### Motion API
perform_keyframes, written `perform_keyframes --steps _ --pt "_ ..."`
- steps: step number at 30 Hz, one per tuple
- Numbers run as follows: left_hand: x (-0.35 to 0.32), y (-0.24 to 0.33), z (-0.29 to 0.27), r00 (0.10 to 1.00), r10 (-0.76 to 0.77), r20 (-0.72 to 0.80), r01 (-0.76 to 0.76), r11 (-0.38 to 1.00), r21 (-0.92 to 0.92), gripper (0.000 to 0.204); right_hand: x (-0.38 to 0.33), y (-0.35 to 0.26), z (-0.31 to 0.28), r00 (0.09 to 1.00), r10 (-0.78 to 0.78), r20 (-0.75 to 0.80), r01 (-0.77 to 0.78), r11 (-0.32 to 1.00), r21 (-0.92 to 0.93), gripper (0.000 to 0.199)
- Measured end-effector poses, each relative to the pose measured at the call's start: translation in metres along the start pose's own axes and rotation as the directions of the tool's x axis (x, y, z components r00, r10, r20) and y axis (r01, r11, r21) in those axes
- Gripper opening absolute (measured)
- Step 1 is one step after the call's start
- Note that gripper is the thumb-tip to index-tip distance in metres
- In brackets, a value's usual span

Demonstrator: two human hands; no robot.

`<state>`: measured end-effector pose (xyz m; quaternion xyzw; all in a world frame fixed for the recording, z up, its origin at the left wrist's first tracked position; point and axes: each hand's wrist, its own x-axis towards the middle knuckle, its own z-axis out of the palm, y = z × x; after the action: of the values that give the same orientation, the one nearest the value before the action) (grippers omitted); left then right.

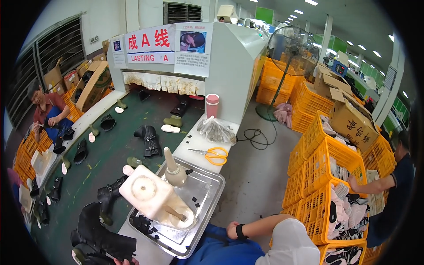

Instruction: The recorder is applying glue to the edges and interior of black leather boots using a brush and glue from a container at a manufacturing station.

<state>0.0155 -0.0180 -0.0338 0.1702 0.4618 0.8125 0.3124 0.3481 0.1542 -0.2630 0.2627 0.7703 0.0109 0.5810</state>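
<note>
At the lower edge, my left hand grips the top of a black boot; only part of the hand shows. My right hand, with a black band at the wrist, rests curled against my blue apron; whether anything is inside it is hidden. In front of me lies a metal tray strewn with small black pieces. On it stand a whitish, stained container with a brush handle poking out, and a beige bottle with a tapered spout.
Beyond the tray are orange-handled scissors, a plastic bag and a pink cup. Several black boots and lasts stand on a green conveyor at left. Yellow crates and a fan stand right. Co-workers work both sides.
</note>
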Motion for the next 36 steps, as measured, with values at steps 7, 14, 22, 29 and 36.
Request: perform_keyframes --steps 7,14,22,29,36 --pt "0.005 0.0 0.002 0.996 -0.007 0.085 0.014 0.997 -0.078 0.057 0.058 -0.009 0.016 0.993 -0.005 0.121 0.008 1.0 -0.027 0.034" --pt "-0.009 0.009 0.02 0.988 -0.074 -0.135 0.08 0.996 0.045 0.048 -0.022 0.038 0.04 0.799 -0.303 -0.52 0.368 0.929 0.024 0.01" --pt "-0.022 0.03 0.007 0.995 -0.097 0.004 0.097 0.993 0.068 0.039 0.074 0.085 0.025 0.713 -0.537 -0.451 0.557 0.825 -0.101 0.033" --pt "-0.032 0.054 0.004 0.998 -0.037 -0.05 0.043 0.993 0.106 0.03 0.094 0.081 0.056 0.697 -0.542 -0.47 0.581 0.811 -0.073 0.032" --pt "-0.025 0.049 0.016 1.0 -0.005 -0.023 0.007 0.998 0.059 0.031 0.089 0.068 0.091 0.72 -0.48 -0.5 0.579 0.814 0.052 0.032"
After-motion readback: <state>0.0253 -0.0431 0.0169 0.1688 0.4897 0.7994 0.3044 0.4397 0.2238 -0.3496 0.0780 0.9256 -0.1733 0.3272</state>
